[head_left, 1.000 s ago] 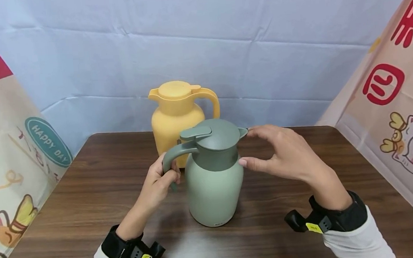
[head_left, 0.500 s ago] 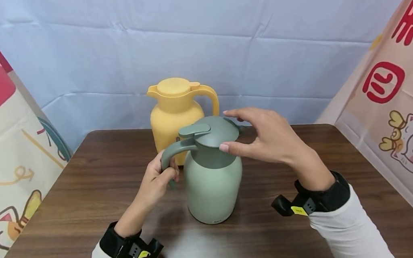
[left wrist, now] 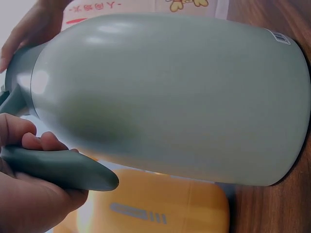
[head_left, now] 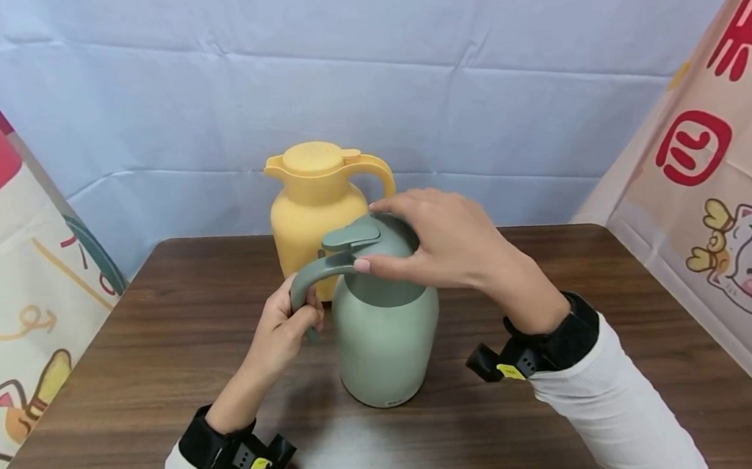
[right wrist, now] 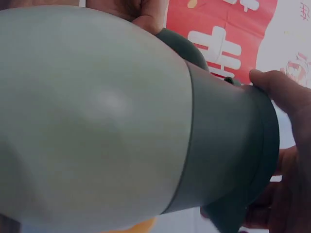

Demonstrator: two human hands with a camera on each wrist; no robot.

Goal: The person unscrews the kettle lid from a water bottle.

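Note:
A green thermal jug [head_left: 390, 344] with a darker green collar stands upright on the wooden table. My left hand [head_left: 283, 321] grips its handle [head_left: 318, 271], fingers curled round it; the left wrist view shows the handle's lower end [left wrist: 92, 174] poking out of the fist. Over the jug's lid [head_left: 386, 235] lies my right hand [head_left: 446, 240], holding it with the thumb at the near side and fingers at the far side. In the right wrist view the thumb [right wrist: 274, 85] touches the lid's rim [right wrist: 266, 131]. The spout is hidden by the hand in the head view.
Just behind stands a yellow thermal jug [head_left: 317, 206], spout to the left and handle to the right, partly covered by the green one. A pale blue cloth [head_left: 504, 92] hangs past the table's far edge. Printed banners [head_left: 737, 184] flank the table [head_left: 179, 338].
My right hand has moved left from beside the spout to over the green jug's lid, taking hold of it. The left hand keeps its grip on the handle; the jug stays in place.

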